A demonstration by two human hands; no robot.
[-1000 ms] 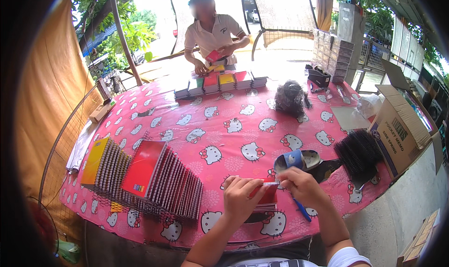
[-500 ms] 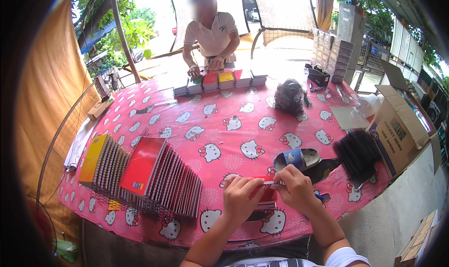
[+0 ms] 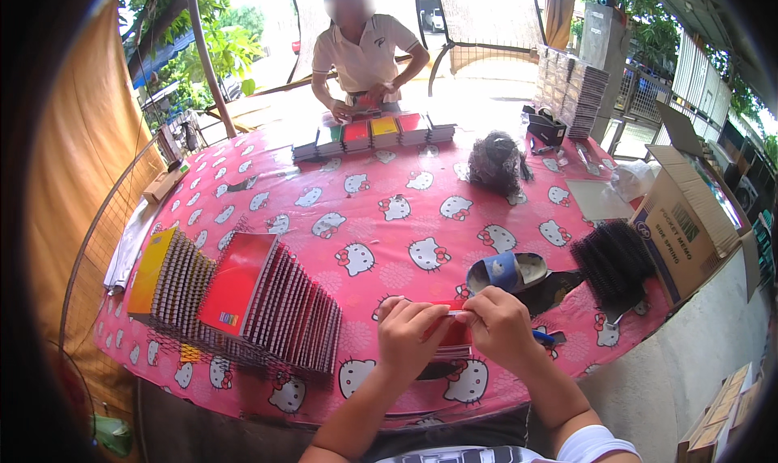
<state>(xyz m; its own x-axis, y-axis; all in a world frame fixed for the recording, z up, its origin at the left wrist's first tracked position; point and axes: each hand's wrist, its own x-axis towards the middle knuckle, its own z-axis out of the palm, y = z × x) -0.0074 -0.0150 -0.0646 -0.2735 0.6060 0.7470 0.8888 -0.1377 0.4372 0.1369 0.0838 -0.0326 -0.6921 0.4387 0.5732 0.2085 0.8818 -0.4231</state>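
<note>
Low in the middle of the frame, the left hand (image 3: 412, 337) and the right hand (image 3: 501, 327) meet over a small red notebook (image 3: 455, 335) that lies near the front edge of the table (image 3: 389, 220) – both hands close their fingers on its upper edge, thumbs and fingertips pinched together there. Whether a thin piece is held between the fingertips cannot be told.

Just above the right hand sits a blue sandal (image 3: 506, 270) on the pink cartoon-cat tablecloth. To its right, a heap of black spiral bindings (image 3: 612, 256) lies next to an open cardboard box (image 3: 689, 220) at the right edge of the frame.

In the lower left, a long fanned row of spiral notebooks (image 3: 243, 297) leans in a slant – the nearest cover red, the far-left one yellow.

Toward the top centre, another person (image 3: 369, 53) in a light shirt stands at the far side of the table, hands on low stacks of coloured notebooks (image 3: 377, 130). A second dark clump of bindings (image 3: 494, 163) rests right of those stacks.
</note>
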